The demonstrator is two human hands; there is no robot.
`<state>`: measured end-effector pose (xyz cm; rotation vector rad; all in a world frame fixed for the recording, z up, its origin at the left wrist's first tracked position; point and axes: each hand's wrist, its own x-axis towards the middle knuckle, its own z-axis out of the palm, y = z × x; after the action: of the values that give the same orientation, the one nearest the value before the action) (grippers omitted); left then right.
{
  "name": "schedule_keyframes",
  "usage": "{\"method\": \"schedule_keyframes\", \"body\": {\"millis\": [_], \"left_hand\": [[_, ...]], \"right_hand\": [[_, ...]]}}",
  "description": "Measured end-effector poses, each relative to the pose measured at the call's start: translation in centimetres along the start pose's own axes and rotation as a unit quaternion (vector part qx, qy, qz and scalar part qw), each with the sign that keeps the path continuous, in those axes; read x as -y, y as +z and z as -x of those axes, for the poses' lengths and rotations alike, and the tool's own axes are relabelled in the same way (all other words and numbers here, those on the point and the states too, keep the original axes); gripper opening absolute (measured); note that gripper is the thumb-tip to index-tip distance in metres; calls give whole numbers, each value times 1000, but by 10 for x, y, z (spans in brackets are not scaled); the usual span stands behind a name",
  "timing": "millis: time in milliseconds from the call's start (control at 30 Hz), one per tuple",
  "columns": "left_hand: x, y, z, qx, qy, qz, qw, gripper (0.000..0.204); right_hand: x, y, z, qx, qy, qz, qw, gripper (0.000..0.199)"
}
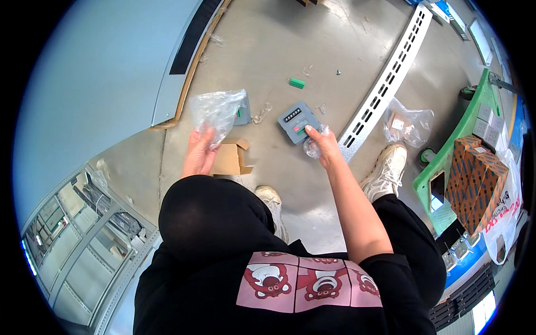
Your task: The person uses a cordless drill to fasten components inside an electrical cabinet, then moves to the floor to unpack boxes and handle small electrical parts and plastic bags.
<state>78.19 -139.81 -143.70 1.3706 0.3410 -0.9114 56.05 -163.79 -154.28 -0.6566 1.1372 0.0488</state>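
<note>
My left hand grips a clear bubble-wrap bag by its lower end and holds it up. Behind the bag, a second grey device is partly hidden on the floor. In my right hand is a grey electronic module with a row of black slots, a small red patch and a green connector. My thumb lies on its near right corner, beside some crumpled clear plastic under the fingers. An opened brown cardboard box sits on the floor next to my left hand.
A green terminal block and plastic scraps lie on the floor ahead. A long white slotted metal rail runs along the right, with a plastic bag beside it. Further right, a green wheeled cart carries patterned boxes and a phone.
</note>
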Motion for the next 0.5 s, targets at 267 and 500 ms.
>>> {"method": "schedule_keyframes", "body": {"millis": [267,500], "left_hand": [[12,-8,-18,23,9,0,1000,48],[-1,-1,-27,52,-38,38,997,40]], "right_hand": [[-12,-6,-2,-24,10,-46,999,36],[-26,-32,28,-98,62,-249,961,36]]}}
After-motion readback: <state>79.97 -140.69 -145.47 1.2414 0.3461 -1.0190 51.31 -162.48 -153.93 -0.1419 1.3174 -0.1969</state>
